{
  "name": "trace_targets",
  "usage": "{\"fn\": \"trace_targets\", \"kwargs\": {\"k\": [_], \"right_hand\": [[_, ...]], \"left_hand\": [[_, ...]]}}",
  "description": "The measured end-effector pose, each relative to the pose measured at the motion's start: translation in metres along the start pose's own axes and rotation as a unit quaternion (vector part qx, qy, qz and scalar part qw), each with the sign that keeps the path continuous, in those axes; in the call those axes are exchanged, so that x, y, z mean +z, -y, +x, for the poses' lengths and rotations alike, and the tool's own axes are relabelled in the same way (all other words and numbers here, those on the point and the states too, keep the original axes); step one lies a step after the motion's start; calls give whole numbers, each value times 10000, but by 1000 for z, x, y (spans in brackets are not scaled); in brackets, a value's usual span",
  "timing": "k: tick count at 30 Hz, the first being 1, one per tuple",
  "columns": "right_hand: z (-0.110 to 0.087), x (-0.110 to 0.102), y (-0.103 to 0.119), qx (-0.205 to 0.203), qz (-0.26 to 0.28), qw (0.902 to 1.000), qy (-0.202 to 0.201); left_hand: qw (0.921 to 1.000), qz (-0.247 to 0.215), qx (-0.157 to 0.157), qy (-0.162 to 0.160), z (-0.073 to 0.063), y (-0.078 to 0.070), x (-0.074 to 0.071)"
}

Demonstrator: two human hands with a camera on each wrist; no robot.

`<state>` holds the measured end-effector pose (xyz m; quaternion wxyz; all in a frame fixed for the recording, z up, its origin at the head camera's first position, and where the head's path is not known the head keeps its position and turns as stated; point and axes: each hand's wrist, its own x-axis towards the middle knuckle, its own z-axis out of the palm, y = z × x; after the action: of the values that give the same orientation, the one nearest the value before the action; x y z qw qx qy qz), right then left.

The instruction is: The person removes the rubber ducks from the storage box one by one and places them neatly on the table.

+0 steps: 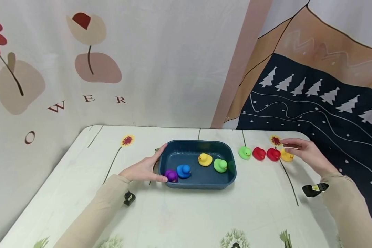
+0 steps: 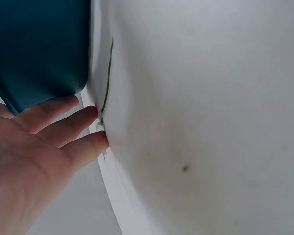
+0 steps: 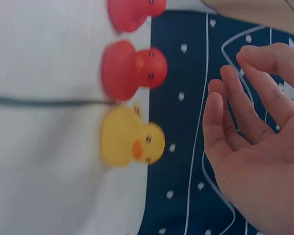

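Observation:
A dark blue rectangular tub [image 1: 198, 186] stands on the table, holding a purple rubber duck [image 1: 171, 175], a blue one [image 1: 184, 171], a yellow one [image 1: 205, 159] and a light green one [image 1: 220, 165]. My left hand [image 1: 146, 168] rests against the tub's left end, thumb at the front corner and fingers stretched along the side. To the tub's right, a green duck [image 1: 244, 152], two red ducks [image 1: 258, 153] and a yellow duck [image 3: 130, 137] form a row. Just over that yellow duck hovers my right hand [image 1: 303, 153], fingers slightly bent and nothing in them.
A white flower-print cloth covers the table [image 1: 186, 217]. Behind it hangs a printed curtain [image 1: 161, 69], with a dark blue tree-pattern panel [image 1: 316, 106] at the right, beyond the table's edge. Black wrist cameras [image 1: 315, 189] sit on both forearms.

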<state>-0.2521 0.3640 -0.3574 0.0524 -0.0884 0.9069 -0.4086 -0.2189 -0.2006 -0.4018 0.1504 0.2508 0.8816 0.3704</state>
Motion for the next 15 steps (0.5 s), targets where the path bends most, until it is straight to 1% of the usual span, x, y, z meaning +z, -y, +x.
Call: {"fn": "trace_targets", "kwargs": {"k": [4,10,15], "right_hand": [[3,8,8,-131,130,9998,48],[7,22,19,-149,101,9997,183],[11,33,29,-92,138,9994,318]], "left_hand": [[10000,5,-31,1,-1,-1,0],[10000,-34,-76,32,-1,-1,0],[10000,-42,-22,25,0,-1,0]]}}
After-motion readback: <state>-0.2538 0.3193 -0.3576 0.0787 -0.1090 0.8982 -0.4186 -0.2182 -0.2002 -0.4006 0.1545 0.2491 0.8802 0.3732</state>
